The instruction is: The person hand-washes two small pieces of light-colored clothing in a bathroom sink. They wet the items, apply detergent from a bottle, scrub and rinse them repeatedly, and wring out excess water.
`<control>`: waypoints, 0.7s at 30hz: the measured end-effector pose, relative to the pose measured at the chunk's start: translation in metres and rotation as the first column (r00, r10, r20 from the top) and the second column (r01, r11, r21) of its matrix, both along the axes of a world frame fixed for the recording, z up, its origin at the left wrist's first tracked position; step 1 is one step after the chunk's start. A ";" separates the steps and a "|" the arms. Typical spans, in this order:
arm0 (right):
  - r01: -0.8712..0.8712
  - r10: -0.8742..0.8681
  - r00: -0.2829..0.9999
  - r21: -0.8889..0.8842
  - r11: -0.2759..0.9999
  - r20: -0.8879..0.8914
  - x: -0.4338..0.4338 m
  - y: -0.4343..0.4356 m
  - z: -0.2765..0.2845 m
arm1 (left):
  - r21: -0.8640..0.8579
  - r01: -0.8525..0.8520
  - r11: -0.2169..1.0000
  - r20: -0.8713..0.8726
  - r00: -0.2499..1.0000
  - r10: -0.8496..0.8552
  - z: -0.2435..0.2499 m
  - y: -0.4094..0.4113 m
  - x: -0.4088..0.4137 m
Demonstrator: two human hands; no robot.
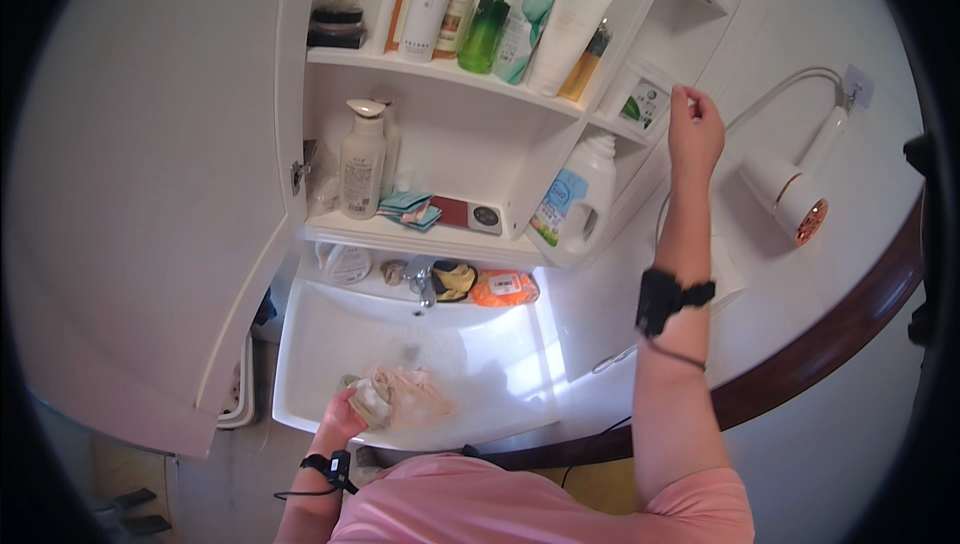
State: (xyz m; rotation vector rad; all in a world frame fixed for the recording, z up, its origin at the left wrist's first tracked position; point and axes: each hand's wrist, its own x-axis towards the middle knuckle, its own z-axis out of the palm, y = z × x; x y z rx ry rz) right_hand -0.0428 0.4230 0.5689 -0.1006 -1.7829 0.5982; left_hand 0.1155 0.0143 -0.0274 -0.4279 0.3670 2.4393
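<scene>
My left hand (343,414) grips a pale green cloth (373,403) with a white patch on it, over the front part of the white washbasin (517,401). Just beside it in the basin lies a wet peach-coloured cloth (416,392). My right hand (696,131) is raised in front of the side shelves of the wall cabinet, its fingers curled in towards the thumb. Whether anything is pinched in them is hidden. Close to its left, a white box with a green leaf print (643,103) sits in a small cubby.
The open cabinet door (165,169) hangs at left. Shelves hold a green bottle (484,33), a pump bottle (362,161) and a detergent jug (577,199). Behind the basin are a faucet (422,281) and an orange packet (505,288). A hair dryer (787,184) hangs at right.
</scene>
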 end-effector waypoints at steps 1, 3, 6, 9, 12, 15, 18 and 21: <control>-0.111 0.109 0.993 -0.021 0.994 -0.053 0.006 -0.007 -0.034 | -0.028 0.008 1.000 0.002 1.000 -0.008 0.004 -0.003 0.001; -0.329 0.343 0.938 -0.197 0.923 0.040 0.024 -0.033 -0.106 | -0.042 0.030 0.999 0.012 0.999 -0.029 -0.004 -0.006 -0.006; -0.402 0.481 0.767 -0.267 0.876 0.424 0.046 -0.049 -0.231 | -0.088 0.133 0.987 0.065 0.990 -0.127 -0.013 0.009 -0.020; -0.442 0.521 0.261 -0.379 0.813 0.813 0.057 -0.049 -0.374 | -0.155 0.246 0.957 0.026 0.969 -0.246 0.000 0.024 -0.033; -0.495 0.495 -0.006 -0.433 0.753 0.869 0.086 -0.047 -0.465 | -0.193 0.335 0.922 -0.055 0.935 -0.351 0.032 0.032 -0.051; -0.377 0.500 -0.184 -0.530 0.759 0.846 0.110 -0.058 -0.512 | -0.343 0.346 0.873 -0.068 0.918 -0.390 0.028 0.025 -0.068; -0.289 0.456 -0.259 -0.519 0.805 0.851 0.134 -0.036 -0.565 | -0.810 0.412 0.417 0.112 0.807 -0.579 0.056 0.056 -0.072; -0.272 0.391 -0.287 -0.465 0.842 0.875 0.142 -0.053 -0.550 | -0.996 0.079 -0.039 0.076 0.541 -0.838 -0.002 0.053 -0.072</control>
